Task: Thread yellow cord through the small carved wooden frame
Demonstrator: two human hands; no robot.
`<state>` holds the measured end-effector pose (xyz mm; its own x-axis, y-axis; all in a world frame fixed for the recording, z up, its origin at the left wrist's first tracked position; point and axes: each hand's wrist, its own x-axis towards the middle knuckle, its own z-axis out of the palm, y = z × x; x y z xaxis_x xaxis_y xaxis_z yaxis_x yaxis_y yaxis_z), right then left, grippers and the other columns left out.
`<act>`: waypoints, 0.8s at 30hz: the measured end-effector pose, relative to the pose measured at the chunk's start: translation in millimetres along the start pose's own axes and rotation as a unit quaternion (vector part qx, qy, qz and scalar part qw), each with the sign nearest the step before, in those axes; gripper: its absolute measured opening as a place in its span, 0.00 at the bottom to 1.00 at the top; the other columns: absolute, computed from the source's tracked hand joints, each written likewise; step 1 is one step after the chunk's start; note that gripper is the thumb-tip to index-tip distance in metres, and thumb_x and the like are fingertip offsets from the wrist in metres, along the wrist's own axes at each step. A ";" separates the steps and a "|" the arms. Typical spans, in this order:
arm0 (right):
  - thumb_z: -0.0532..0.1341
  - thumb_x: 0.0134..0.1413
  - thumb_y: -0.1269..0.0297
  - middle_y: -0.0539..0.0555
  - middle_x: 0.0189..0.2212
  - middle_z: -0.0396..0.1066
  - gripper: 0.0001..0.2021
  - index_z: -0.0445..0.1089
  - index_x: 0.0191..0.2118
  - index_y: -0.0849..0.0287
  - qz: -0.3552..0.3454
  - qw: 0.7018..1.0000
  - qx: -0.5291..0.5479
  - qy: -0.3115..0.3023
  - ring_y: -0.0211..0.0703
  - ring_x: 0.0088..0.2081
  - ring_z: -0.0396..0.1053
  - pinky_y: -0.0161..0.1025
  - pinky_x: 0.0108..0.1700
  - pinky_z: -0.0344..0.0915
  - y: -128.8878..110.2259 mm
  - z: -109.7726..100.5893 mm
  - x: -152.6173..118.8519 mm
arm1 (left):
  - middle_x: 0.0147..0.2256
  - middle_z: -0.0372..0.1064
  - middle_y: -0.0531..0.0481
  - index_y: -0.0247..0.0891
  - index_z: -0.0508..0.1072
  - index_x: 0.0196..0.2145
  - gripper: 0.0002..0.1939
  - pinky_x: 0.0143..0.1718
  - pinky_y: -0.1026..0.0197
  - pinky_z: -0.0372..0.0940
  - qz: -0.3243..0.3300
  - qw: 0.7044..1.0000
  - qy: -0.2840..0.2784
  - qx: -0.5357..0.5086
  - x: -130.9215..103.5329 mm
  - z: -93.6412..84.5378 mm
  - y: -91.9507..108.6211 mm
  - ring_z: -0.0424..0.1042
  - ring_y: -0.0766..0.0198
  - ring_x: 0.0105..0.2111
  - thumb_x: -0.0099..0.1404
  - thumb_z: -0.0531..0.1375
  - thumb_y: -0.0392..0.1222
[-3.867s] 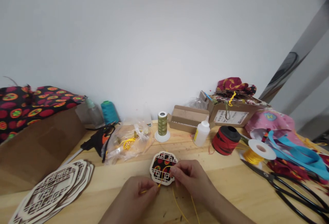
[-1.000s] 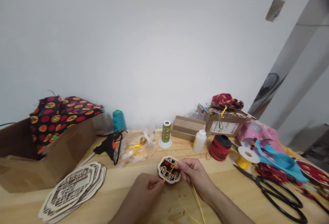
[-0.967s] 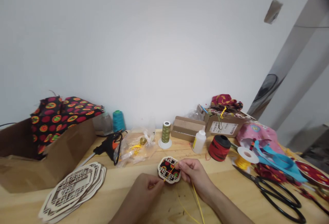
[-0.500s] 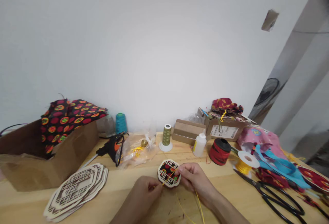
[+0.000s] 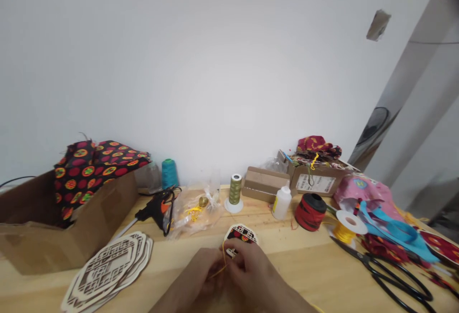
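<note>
A small scalloped wooden ornament [image 5: 242, 231], lattice-cut over black and red patterned fabric, lies partly hidden behind my fingers. My right hand [image 5: 251, 265] is closed, its thumb and forefinger on a thin yellow cord [image 5: 225, 255] in front of the ornament. My left hand [image 5: 201, 267] meets it from the left, fingers pinched on the same cord, their tips partly covered. The cord loops upward between the hands and runs down over the left fingers. To the left is a stack of larger lattice-cut wooden panels [image 5: 107, 267].
At left stands a cardboard box [image 5: 71, 251] draped with patterned fabric [image 5: 96, 169]. A glue gun [image 5: 156, 210], plastic bag [image 5: 197, 215], green thread spool [image 5: 235, 191] and glue bottle [image 5: 281, 203] line the back. Red thread [image 5: 310, 212], yellow cord spool [image 5: 346, 227] and black scissors [image 5: 383, 270] lie right.
My right hand has moved left and down from the ornament's right edge to meet my left hand. The yellow cord now loops between them, and my fingers cover the ornament's lower part.
</note>
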<state>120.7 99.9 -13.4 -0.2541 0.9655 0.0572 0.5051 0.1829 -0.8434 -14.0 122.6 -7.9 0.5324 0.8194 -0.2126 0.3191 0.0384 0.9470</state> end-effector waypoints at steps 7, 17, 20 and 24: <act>0.52 0.44 0.64 0.48 0.23 0.71 0.08 0.68 0.29 0.51 -0.007 0.957 -0.290 0.027 0.39 0.25 0.66 0.31 0.22 0.47 1.7 -2.6 -8.7 | 0.12 0.48 0.60 0.32 0.66 0.15 0.21 0.15 0.68 0.37 -0.010 1.000 0.010 -0.020 -2.2 3.4 -6.8 0.44 0.74 0.14 0.53 0.51 0.53; 0.50 0.49 0.60 0.47 0.22 0.72 0.11 0.68 0.24 0.53 -0.022 0.939 -0.342 0.024 0.36 0.24 0.66 0.32 0.21 0.42 0.4 -10.0 -6.1 | 0.14 0.60 0.58 0.31 0.74 0.22 0.17 0.16 0.70 0.46 -0.031 0.996 0.080 -0.011 -5.5 1.3 0.6 0.51 0.73 0.15 0.50 0.55 0.49; 0.51 0.48 0.62 0.46 0.21 0.71 0.10 0.67 0.23 0.54 -0.036 0.942 -0.332 0.034 0.33 0.22 0.64 0.31 0.21 0.41 1.0 -8.6 -6.2 | 0.19 0.68 0.55 0.33 0.75 0.24 0.15 0.24 0.68 0.56 0.005 0.996 0.086 -0.016 -5.2 0.1 1.2 0.63 0.66 0.23 0.53 0.53 0.45; 0.51 0.47 0.64 0.45 0.20 0.70 0.10 0.66 0.21 0.56 -0.045 0.951 -0.303 0.047 0.31 0.21 0.63 0.29 0.20 0.42 3.5 -7.0 -7.0 | 0.24 0.73 0.51 0.35 0.75 0.29 0.13 0.32 0.63 0.60 0.027 0.995 0.085 -0.033 -5.2 -1.0 -0.9 0.68 0.58 0.32 0.54 0.53 0.43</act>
<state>130.0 95.0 -13.0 -0.2580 0.9480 0.1862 0.8749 0.3110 -0.3713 -17.8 118.9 -7.4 0.4059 0.9058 -0.1219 0.2377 0.0242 0.9710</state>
